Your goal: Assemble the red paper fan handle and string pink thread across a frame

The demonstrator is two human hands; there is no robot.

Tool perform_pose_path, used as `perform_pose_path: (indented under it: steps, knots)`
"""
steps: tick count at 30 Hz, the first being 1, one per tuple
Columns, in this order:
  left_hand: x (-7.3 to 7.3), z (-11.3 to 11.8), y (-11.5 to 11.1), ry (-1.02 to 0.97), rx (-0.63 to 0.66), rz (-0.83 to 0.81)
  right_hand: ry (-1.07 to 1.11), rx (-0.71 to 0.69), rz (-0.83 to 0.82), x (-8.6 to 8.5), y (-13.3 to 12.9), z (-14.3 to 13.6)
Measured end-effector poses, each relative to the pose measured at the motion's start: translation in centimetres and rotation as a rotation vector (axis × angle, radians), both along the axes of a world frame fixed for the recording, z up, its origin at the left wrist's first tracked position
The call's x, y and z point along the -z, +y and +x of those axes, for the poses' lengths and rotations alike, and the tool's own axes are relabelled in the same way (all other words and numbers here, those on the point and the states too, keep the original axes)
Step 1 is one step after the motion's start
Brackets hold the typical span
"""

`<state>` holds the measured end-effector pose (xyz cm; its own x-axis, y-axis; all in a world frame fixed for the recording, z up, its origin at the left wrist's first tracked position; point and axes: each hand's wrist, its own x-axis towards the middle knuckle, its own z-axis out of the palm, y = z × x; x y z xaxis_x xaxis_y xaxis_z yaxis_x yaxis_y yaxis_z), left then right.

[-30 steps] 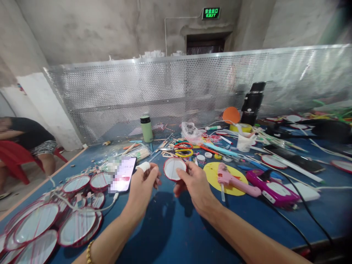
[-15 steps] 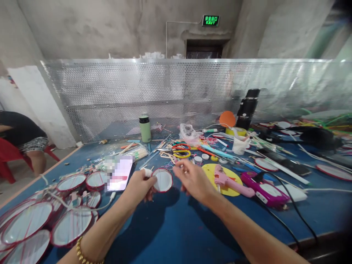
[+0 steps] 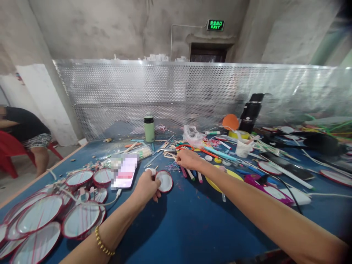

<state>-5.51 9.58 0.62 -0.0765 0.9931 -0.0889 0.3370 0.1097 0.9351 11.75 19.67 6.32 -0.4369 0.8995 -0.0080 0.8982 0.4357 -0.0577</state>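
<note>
My left hand (image 3: 148,186), its thumb wrapped in white, pinches the left edge of a small round white disc with a red rim (image 3: 165,182), tilted above the blue table (image 3: 176,227). Farther off, my right hand (image 3: 188,160) has its fingers bent down over the clutter beside the orange-handled scissors (image 3: 184,147). Its fingertips are partly hidden, and what they touch cannot be made out. Marker pens (image 3: 190,173) lie just under this hand. A yellow disc (image 3: 231,176) is partly covered by my right forearm.
Red-rimmed discs (image 3: 40,214) are piled at the left by a phone (image 3: 127,172) with a white cable. Behind stand a green bottle (image 3: 149,129), a white cup (image 3: 243,147) and a black flask (image 3: 250,113). A purple device (image 3: 275,190) lies right. A person (image 3: 24,126) sits far left.
My right hand has moved forward from beside the small disc to the scissors and pens, its forearm now covering the pink glue gun. My left hand still holds the disc. The view has shifted slightly.
</note>
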Motion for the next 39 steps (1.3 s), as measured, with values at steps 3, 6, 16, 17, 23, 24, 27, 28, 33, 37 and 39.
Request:
perform_pose_path:
  steps: [3,6,16,17,23,24,27,28,33,37,39]
  knots:
    - [-0.2,0.0,-0.1,0.014,0.008,0.003,-0.085,-0.002,-0.011,-0.2,0.5,-0.5]
    - [-0.4,0.1,-0.2,0.022,0.016,0.002,-0.141,-0.017,0.009,-0.4,0.9,-0.9]
    - [-0.7,0.0,-0.5,0.049,0.023,0.01,-0.216,0.0,0.084,1.3,1.9,-1.9]
    - [-0.7,0.0,-0.5,0.049,0.024,0.011,-0.215,0.004,0.082,1.4,2.0,-2.0]
    - [-0.7,0.1,-0.5,0.049,0.021,0.007,-0.21,-0.007,0.023,0.2,1.9,-1.5]
    - [-0.8,0.1,-0.5,0.049,0.019,0.007,-0.206,-0.018,0.015,-0.2,1.8,-1.3]
    - [-0.8,0.2,-0.5,0.044,0.015,0.009,-0.199,-0.047,-0.002,-1.1,1.6,-0.7]
    - [-0.8,0.2,-0.5,0.043,0.016,0.01,-0.2,-0.054,-0.006,-1.2,1.5,-0.5]
    - [-0.8,0.2,-0.5,0.044,0.02,0.008,-0.219,-0.067,-0.019,-0.9,1.2,-0.4]
    - [-0.6,0.1,-0.4,0.058,0.015,0.004,-0.235,-0.033,0.003,-0.4,1.0,-0.7]
    - [-0.6,0.1,-0.4,0.067,0.019,0.002,-0.239,-0.008,0.025,-0.4,1.1,-0.8]
